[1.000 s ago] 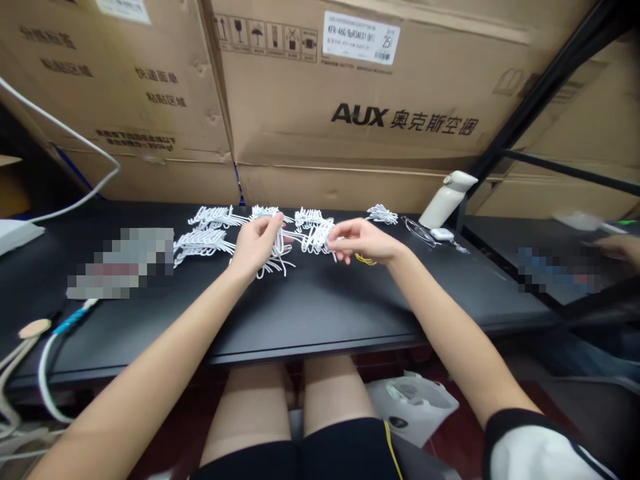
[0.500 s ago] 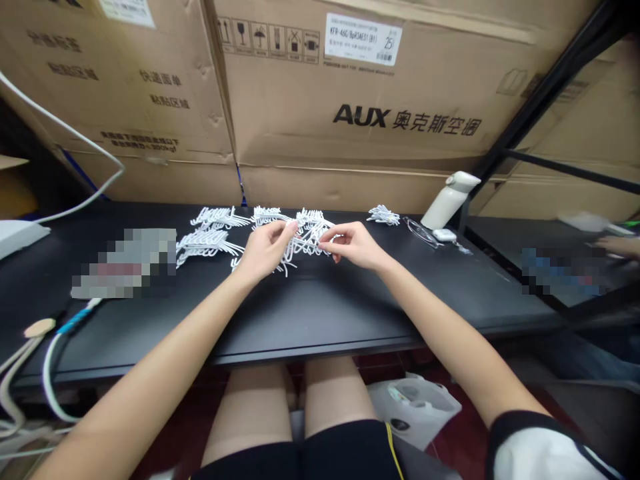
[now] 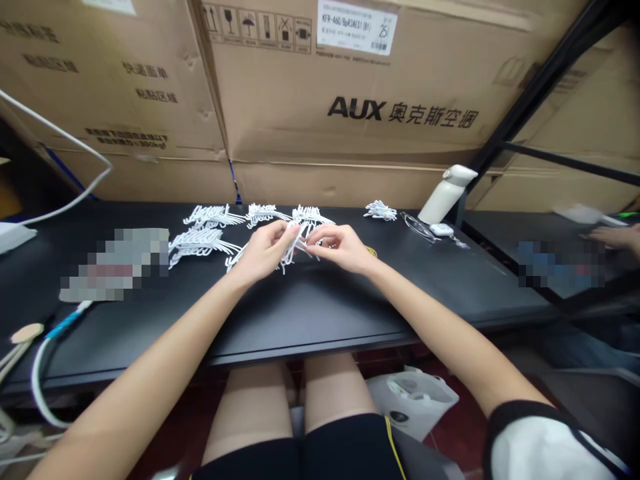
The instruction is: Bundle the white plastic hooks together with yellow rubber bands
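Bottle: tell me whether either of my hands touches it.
No, the bottle sits apart from your left hand and right hand, farther right.

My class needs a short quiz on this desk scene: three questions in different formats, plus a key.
1. Multiple choice: what does the left hand hold?
A. eyeglasses
B. white strands
C. a phone
2. True or false: the white bottle is on the person's right-hand part of the desk.
3. Fill in: the large Latin letters on the cardboard box behind the desk, facing the person, read ____.

Key: 1. B; 2. True; 3. AUX
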`<state>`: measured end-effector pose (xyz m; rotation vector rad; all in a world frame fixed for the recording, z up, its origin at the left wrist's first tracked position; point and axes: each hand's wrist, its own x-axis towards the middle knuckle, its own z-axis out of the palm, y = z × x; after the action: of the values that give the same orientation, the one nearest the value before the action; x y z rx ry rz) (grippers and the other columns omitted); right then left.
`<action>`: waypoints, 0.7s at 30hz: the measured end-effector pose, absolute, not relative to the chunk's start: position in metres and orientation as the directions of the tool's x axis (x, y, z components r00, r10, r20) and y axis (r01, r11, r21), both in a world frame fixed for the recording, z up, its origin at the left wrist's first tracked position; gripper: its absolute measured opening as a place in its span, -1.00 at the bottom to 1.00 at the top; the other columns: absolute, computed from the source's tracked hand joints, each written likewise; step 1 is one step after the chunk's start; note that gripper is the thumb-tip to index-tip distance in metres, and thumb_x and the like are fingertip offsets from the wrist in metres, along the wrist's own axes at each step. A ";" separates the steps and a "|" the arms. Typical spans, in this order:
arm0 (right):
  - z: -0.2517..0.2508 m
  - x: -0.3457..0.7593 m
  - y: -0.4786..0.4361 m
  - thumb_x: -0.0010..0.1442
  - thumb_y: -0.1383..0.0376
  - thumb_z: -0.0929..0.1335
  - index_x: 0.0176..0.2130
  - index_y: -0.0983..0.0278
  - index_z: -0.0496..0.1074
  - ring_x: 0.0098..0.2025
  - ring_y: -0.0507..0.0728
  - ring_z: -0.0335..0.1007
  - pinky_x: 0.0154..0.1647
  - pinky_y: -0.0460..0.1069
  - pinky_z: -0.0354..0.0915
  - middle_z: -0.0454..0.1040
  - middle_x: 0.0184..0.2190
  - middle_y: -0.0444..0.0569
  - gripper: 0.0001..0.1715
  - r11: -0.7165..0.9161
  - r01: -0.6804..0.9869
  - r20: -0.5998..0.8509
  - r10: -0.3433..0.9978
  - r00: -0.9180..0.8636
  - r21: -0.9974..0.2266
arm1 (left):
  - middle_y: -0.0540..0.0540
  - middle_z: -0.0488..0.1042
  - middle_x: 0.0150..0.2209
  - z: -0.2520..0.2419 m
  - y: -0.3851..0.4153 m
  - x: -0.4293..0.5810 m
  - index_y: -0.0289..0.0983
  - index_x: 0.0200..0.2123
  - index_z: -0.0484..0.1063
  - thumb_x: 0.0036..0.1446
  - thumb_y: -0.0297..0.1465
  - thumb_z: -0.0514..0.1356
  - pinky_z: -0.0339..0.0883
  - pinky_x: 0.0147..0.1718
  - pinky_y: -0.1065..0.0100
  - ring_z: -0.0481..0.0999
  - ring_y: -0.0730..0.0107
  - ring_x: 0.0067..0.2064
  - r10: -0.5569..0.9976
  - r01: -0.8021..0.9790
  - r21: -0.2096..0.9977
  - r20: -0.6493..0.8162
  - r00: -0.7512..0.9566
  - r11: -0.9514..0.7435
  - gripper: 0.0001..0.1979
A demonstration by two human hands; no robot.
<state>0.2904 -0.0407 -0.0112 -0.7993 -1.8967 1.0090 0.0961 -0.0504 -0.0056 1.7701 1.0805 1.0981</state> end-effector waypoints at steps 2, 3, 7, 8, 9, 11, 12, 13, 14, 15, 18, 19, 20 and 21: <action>-0.011 0.291 -0.041 0.05 0.10 0.44 -0.34 0.33 0.51 -0.46 0.00 0.34 -0.52 -0.09 0.25 0.52 -0.26 0.03 -0.67 0.453 0.164 0.344 0.827 -0.445 -0.876 | -0.11 0.55 -0.36 -0.005 -0.050 0.095 -0.31 -0.30 0.43 0.15 0.01 0.10 0.40 -0.33 0.35 0.55 0.29 -0.32 0.925 0.277 0.899 0.269 0.267 -0.341 -0.54; -0.010 0.291 -0.041 0.05 0.09 0.43 -0.33 0.34 0.51 -0.51 -0.02 0.31 -0.55 -0.09 0.24 0.52 -0.27 0.03 -0.66 0.429 0.177 0.318 0.839 -0.442 -0.886 | -0.11 0.55 -0.37 -0.005 -0.050 0.095 -0.31 -0.31 0.42 0.16 0.01 0.09 0.39 -0.33 0.35 0.55 0.29 -0.34 0.925 0.290 0.894 0.267 0.270 -0.342 -0.54; -0.005 0.295 -0.042 0.05 0.10 0.44 -0.35 0.37 0.50 -0.58 -0.05 0.26 -0.59 -0.09 0.21 0.50 -0.36 -0.01 -0.66 0.402 0.207 0.276 0.846 -0.456 -0.892 | -0.08 0.54 -0.41 -0.004 -0.051 0.095 -0.29 -0.35 0.41 0.17 0.02 0.08 0.36 -0.40 0.38 0.57 0.28 -0.37 0.926 0.327 0.879 0.264 0.272 -0.347 -0.54; -0.005 0.295 -0.042 0.05 0.11 0.44 -0.37 0.37 0.50 -0.58 -0.05 0.26 -0.59 -0.09 0.22 0.49 -0.38 -0.02 -0.66 0.411 0.204 0.279 0.837 -0.472 -0.889 | -0.07 0.53 -0.42 -0.003 -0.051 0.094 -0.29 -0.35 0.41 0.17 0.02 0.07 0.35 -0.42 0.39 0.57 0.28 -0.39 0.929 0.328 0.882 0.257 0.268 -0.339 -0.54; -0.004 0.295 -0.042 0.05 0.12 0.44 -0.38 0.37 0.49 -0.58 -0.05 0.25 -0.59 -0.09 0.22 0.48 -0.40 -0.03 -0.67 0.418 0.199 0.280 0.826 -0.490 -0.886 | -0.07 0.53 -0.43 -0.004 -0.051 0.094 -0.29 -0.35 0.41 0.17 0.02 0.07 0.35 -0.44 0.39 0.58 0.28 -0.40 0.931 0.328 0.885 0.248 0.266 -0.330 -0.54; -0.005 0.294 -0.042 0.06 0.12 0.43 -0.39 0.36 0.47 -0.58 -0.06 0.25 -0.60 -0.11 0.23 0.46 -0.43 -0.05 -0.68 0.424 0.189 0.277 0.809 -0.518 -0.886 | -0.07 0.53 -0.43 -0.004 -0.050 0.094 -0.29 -0.33 0.41 0.18 0.00 0.08 0.36 -0.46 0.38 0.58 0.28 -0.42 0.935 0.321 0.894 0.231 0.270 -0.314 -0.55; -0.006 0.293 -0.042 0.06 0.11 0.43 -0.40 0.36 0.46 -0.58 -0.06 0.25 -0.60 -0.11 0.23 0.45 -0.45 -0.07 -0.67 0.422 0.184 0.275 0.807 -0.524 -0.888 | -0.07 0.53 -0.43 -0.005 -0.050 0.094 -0.29 -0.33 0.41 0.18 0.00 0.08 0.37 -0.45 0.37 0.57 0.29 -0.43 0.935 0.313 0.898 0.226 0.272 -0.308 -0.56; -0.007 0.293 -0.042 0.06 0.11 0.43 -0.40 0.36 0.45 -0.58 -0.06 0.25 -0.61 -0.12 0.23 0.44 -0.46 -0.08 -0.67 0.419 0.180 0.273 0.807 -0.524 -0.890 | -0.08 0.53 -0.43 -0.006 -0.049 0.094 -0.29 -0.33 0.40 0.18 -0.01 0.09 0.39 -0.46 0.35 0.57 0.28 -0.44 0.937 0.304 0.903 0.222 0.271 -0.302 -0.57; -0.008 0.292 -0.042 0.06 0.10 0.43 -0.39 0.36 0.45 -0.57 -0.06 0.25 -0.61 -0.12 0.23 0.44 -0.46 -0.08 -0.66 0.415 0.177 0.272 0.808 -0.523 -0.892 | -0.08 0.54 -0.44 -0.006 -0.049 0.094 -0.30 -0.33 0.40 0.17 -0.01 0.09 0.41 -0.46 0.34 0.57 0.27 -0.44 0.939 0.294 0.910 0.215 0.270 -0.293 -0.57; -0.009 0.291 -0.043 0.06 0.10 0.43 -0.38 0.36 0.44 -0.57 -0.06 0.25 -0.62 -0.13 0.22 0.44 -0.46 -0.08 -0.66 0.413 0.173 0.273 0.810 -0.520 -0.894 | -0.08 0.54 -0.45 -0.006 -0.049 0.094 -0.30 -0.32 0.41 0.17 -0.01 0.09 0.43 -0.46 0.33 0.58 0.26 -0.43 0.941 0.283 0.917 0.206 0.268 -0.281 -0.57; -0.011 0.289 -0.044 0.07 0.10 0.42 -0.38 0.36 0.43 -0.56 -0.05 0.26 -0.63 -0.13 0.22 0.44 -0.45 -0.07 -0.65 0.419 0.173 0.283 0.813 -0.509 -0.891 | -0.08 0.53 -0.48 -0.006 -0.050 0.095 -0.30 -0.31 0.41 0.16 -0.01 0.10 0.47 -0.46 0.31 0.59 0.23 -0.41 0.949 0.264 0.933 0.176 0.263 -0.246 -0.57; -0.012 0.289 -0.044 0.07 0.10 0.42 -0.38 0.36 0.43 -0.56 -0.05 0.26 -0.63 -0.13 0.22 0.44 -0.46 -0.07 -0.66 0.425 0.178 0.289 0.814 -0.503 -0.888 | -0.08 0.53 -0.48 -0.006 -0.050 0.096 -0.30 -0.31 0.41 0.15 -0.01 0.11 0.47 -0.46 0.31 0.59 0.23 -0.40 0.949 0.262 0.934 0.171 0.263 -0.241 -0.57; -0.012 0.289 -0.044 0.07 0.10 0.42 -0.39 0.36 0.43 -0.57 -0.05 0.25 -0.63 -0.13 0.21 0.44 -0.46 -0.08 -0.66 0.432 0.180 0.298 0.816 -0.496 -0.884 | -0.08 0.53 -0.48 -0.006 -0.051 0.096 -0.30 -0.32 0.41 0.15 -0.01 0.12 0.48 -0.46 0.31 0.59 0.24 -0.40 0.949 0.259 0.935 0.173 0.264 -0.243 -0.57; -0.013 0.288 -0.045 0.07 0.10 0.42 -0.40 0.35 0.43 -0.58 -0.05 0.25 -0.64 -0.13 0.19 0.44 -0.47 -0.08 -0.66 0.439 0.180 0.308 0.817 -0.488 -0.880 | -0.07 0.52 -0.47 -0.005 -0.051 0.096 -0.30 -0.34 0.40 0.14 -0.01 0.12 0.48 -0.46 0.32 0.59 0.25 -0.40 0.947 0.253 0.935 0.179 0.267 -0.248 -0.58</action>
<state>0.2883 -0.0448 -0.0128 -0.8399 -1.9277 1.0560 0.0961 -0.0509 -0.0051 1.6889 1.1134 1.0286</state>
